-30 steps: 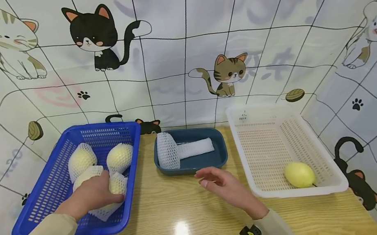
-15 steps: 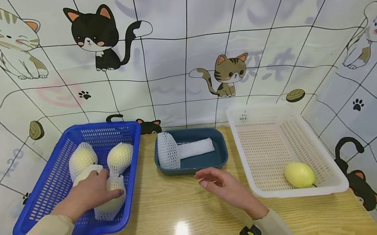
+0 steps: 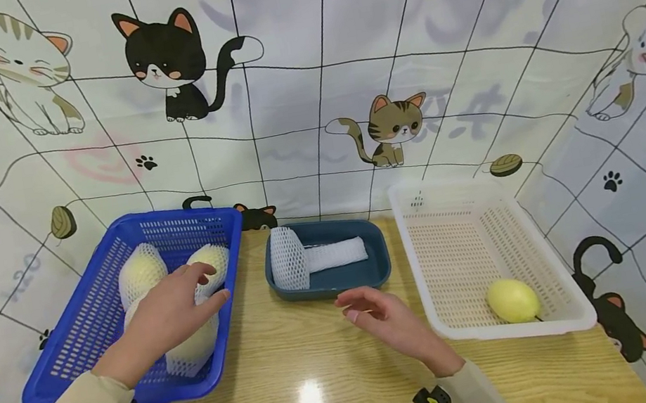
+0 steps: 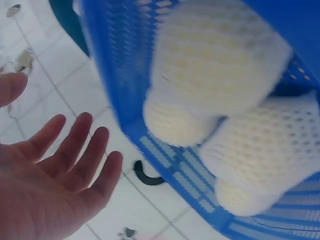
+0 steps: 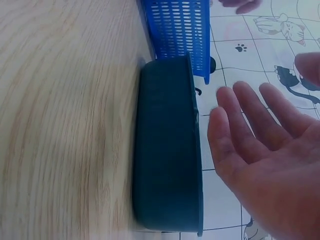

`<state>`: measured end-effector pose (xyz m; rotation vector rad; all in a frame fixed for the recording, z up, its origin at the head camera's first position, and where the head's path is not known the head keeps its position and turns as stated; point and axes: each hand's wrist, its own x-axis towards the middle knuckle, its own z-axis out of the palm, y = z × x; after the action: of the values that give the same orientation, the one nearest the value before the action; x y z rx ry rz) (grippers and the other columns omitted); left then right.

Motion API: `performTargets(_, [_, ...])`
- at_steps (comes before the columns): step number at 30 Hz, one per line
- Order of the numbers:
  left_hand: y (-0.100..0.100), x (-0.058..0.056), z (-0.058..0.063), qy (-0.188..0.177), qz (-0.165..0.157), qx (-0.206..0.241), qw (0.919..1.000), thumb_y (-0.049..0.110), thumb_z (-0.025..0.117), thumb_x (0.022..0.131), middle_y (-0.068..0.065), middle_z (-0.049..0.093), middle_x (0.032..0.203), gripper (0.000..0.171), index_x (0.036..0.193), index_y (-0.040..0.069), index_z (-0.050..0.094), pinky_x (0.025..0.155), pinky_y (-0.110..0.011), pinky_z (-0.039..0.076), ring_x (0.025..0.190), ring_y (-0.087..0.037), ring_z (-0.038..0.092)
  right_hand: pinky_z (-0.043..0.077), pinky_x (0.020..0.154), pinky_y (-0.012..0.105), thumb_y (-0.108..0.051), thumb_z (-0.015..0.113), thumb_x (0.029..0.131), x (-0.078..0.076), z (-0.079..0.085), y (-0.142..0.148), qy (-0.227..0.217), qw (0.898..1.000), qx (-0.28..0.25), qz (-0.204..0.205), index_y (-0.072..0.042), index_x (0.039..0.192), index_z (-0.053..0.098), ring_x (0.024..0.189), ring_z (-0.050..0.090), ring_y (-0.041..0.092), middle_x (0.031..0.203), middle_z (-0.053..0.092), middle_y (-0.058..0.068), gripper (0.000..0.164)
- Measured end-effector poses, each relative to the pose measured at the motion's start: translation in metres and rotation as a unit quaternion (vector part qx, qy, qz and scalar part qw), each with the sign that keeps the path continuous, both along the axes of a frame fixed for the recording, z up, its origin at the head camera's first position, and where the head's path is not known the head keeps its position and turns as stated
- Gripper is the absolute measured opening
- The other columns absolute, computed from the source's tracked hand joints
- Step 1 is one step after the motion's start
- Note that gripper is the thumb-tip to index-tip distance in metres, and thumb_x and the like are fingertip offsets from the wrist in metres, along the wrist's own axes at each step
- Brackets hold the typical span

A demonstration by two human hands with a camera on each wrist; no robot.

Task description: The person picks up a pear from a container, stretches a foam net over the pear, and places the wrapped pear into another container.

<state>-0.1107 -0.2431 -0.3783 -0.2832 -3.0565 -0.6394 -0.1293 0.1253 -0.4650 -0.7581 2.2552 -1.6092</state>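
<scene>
Over the blue basket [image 3: 175, 220] at the left, my left hand [image 3: 164, 319] is held with fingers spread and nothing in its grasp. Beneath and around it lie several pale yellow fruits in white foam nets, among them one netted fruit [image 3: 142, 271] at the back left and another [image 4: 267, 150] plain in the left wrist view. The hand partly covers others. My right hand [image 3: 394, 326] hovers by the front rim of the dark teal tray [image 3: 351, 276], fingers loosely bent and holding nothing. In that tray are an upright-ended foam net [image 3: 288, 258] and a flat foam net [image 3: 337, 253].
At the right stands a white basket [image 3: 417, 271] with one bare yellow fruit [image 3: 513, 300] in its front right corner. All three containers rest on a wooden table [image 3: 276, 380], against a wall covering [image 3: 286, 58] printed with cats.
My left hand first reaches in among the netted fruits, then rises off them toward the right with nothing in it. A front netted fruit has shifted slightly. The right hand stays in place.
</scene>
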Motion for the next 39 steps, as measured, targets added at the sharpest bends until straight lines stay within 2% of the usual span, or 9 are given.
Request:
performTargets(6, [0.024,0.011,0.005,0.056,-0.026,0.019,0.9979,0.035,0.070,0.099,-0.015,0.070,0.119,0.045,0.127,0.001,0.066,0.084,-0.052,0.056,0.105,-0.034,0.068,0.053,0.096,0.034,-0.019,0.059,0.107,0.005,0.002,0.006,0.013,0.999,0.011,-0.038,-0.006,0.136,0.063,0.118,0.064,0.027,0.132,0.066,0.014,0.032])
performTargets(10, [0.041,0.018,0.008,0.069,-0.033,0.049,0.9958,0.041,0.066,0.101,-0.013,0.068,0.125,0.049,0.132,0.003,0.065,0.092,-0.054,0.053,0.114,-0.034,0.065,0.053,0.099,0.038,-0.016,0.061,0.106,0.006,0.005,0.008,0.019,0.999,0.008,-0.045,-0.010,0.137,0.063,0.121,0.063,0.026,0.134,0.066,0.011,0.032])
performTargets(14, [0.058,0.024,0.005,0.071,-0.035,0.104,0.9915,0.044,0.063,0.103,-0.011,0.067,0.128,0.050,0.135,0.005,0.063,0.098,-0.055,0.050,0.120,-0.033,0.062,0.052,0.102,0.039,-0.016,0.062,0.105,0.009,0.012,0.012,0.023,0.999,0.003,-0.046,-0.013,0.137,0.063,0.124,0.062,0.025,0.135,0.066,0.003,0.033])
performTargets(21, [0.077,0.028,-0.018,0.059,0.000,0.225,0.9726,0.041,0.064,0.103,-0.008,0.067,0.129,0.044,0.135,0.011,0.062,0.102,-0.055,0.048,0.123,-0.029,0.061,0.053,0.100,0.038,-0.013,0.064,0.104,0.015,0.031,0.021,0.053,0.997,0.006,-0.049,-0.012,0.138,0.063,0.121,0.063,0.021,0.133,0.066,0.003,0.034])
performTargets(25, [0.086,0.026,-0.035,0.059,0.015,0.269,0.9611,0.037,0.065,0.103,-0.008,0.067,0.128,0.040,0.133,0.009,0.063,0.105,-0.054,0.046,0.121,-0.027,0.061,0.054,0.097,0.036,-0.013,0.064,0.103,0.019,0.038,0.034,0.070,0.996,0.008,-0.061,-0.012,0.139,0.063,0.120,0.063,0.020,0.132,0.067,0.002,0.035])
performTargets(32, [0.095,0.030,-0.061,0.060,0.038,0.313,0.9470,0.026,0.068,0.101,-0.009,0.070,0.124,0.036,0.129,0.003,0.064,0.099,-0.055,0.049,0.117,-0.028,0.064,0.055,0.094,0.032,-0.015,0.064,0.104,0.027,0.055,0.063,0.094,0.990,0.035,-0.095,-0.014,0.139,0.063,0.122,0.063,0.020,0.134,0.066,-0.002,0.036])
performTargets(39, [0.101,0.034,-0.072,0.053,0.058,0.334,0.9394,0.028,0.068,0.102,-0.011,0.070,0.124,0.036,0.129,0.005,0.064,0.099,-0.054,0.050,0.118,-0.028,0.064,0.053,0.094,0.023,-0.013,0.063,0.104,0.028,0.072,0.095,0.131,0.977,0.084,-0.146,-0.014,0.139,0.062,0.120,0.063,0.016,0.137,0.065,0.001,0.035])
